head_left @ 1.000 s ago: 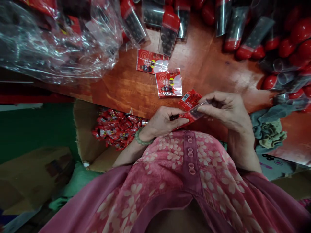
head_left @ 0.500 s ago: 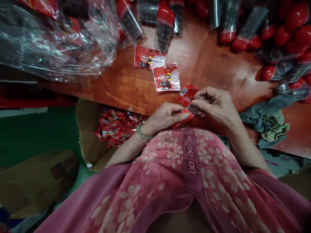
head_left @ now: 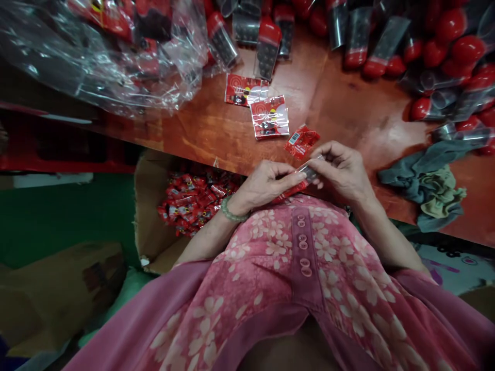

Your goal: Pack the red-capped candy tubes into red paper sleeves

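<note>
Close to my body, at the table's front edge, my left hand point(head_left: 266, 184) pinches the lower end of a small clear and red packet point(head_left: 308, 173). Fingers of my right hand point(head_left: 340, 167) are closed on its upper, clear end, so the packet slants between both hands. Just behind it a red packet with a barcode point(head_left: 302, 141) lies on the table. Farther back are a flat red and white packet point(head_left: 269, 118) and another red packet point(head_left: 240, 90) partly under it.
The wooden table point(head_left: 185, 126) bears a clear plastic bag point(head_left: 127, 82) at back left, red-capped clear tubes point(head_left: 268, 46) along the back and right, and a grey-green cloth point(head_left: 410, 167). A cardboard box point(head_left: 149, 206) of red packets point(head_left: 189, 198) stands below, left.
The view has shifted slightly, so the table's things sit a little differently in the frame. Both hands keep hold of the packet, and the barcode packet now shows apart from my fingers.
</note>
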`<action>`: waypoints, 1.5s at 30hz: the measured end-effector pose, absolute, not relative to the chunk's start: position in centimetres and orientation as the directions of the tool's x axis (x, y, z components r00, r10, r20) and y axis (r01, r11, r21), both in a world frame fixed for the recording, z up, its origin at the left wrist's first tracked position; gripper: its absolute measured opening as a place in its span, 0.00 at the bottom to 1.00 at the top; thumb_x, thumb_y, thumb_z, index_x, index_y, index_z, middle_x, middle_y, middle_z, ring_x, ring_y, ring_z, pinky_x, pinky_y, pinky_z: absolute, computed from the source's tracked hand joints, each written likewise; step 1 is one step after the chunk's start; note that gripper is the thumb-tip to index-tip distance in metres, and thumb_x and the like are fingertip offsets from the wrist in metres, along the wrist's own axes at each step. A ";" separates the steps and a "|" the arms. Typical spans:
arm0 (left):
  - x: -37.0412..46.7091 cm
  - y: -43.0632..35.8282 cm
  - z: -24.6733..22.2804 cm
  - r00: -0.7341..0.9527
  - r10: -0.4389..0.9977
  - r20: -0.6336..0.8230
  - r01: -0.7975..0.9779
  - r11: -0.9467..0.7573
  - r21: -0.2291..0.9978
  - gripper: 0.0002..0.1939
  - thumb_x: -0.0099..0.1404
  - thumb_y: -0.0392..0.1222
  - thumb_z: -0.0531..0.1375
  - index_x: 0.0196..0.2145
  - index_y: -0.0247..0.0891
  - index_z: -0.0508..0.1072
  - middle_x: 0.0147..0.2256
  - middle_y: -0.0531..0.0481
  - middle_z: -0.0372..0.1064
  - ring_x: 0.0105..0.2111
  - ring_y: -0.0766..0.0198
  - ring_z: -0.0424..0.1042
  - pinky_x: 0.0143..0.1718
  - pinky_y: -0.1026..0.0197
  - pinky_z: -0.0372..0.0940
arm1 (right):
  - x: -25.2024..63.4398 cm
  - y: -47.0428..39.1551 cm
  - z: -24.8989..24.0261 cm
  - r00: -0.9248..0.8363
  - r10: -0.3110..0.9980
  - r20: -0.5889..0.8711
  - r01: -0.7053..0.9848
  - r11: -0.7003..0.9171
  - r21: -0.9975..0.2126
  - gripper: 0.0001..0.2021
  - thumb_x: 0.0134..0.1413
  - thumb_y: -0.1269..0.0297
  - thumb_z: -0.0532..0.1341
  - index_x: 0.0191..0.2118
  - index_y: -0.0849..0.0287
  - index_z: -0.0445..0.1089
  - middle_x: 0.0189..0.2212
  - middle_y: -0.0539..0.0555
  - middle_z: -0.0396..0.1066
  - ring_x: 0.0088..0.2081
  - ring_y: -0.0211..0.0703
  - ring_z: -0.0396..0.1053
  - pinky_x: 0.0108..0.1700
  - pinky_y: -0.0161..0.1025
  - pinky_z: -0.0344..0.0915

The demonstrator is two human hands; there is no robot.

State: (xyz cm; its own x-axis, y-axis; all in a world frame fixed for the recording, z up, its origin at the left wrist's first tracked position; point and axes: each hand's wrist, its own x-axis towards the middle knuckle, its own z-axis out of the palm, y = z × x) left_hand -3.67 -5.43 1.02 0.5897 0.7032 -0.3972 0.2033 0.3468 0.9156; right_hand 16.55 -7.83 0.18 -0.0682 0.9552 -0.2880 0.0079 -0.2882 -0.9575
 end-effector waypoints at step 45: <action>1.3 -6.1 1.0 0.175 0.931 -0.319 -0.432 0.364 0.825 0.22 0.48 0.59 0.76 0.29 0.37 0.82 0.32 0.48 0.82 0.29 0.67 0.77 0.35 0.65 0.73 | 14.2 -10.1 0.4 0.115 0.993 -0.030 -0.128 -0.015 -0.992 0.13 0.57 0.58 0.70 0.45 0.56 0.76 0.38 0.51 0.82 0.38 0.41 0.81 0.43 0.39 0.79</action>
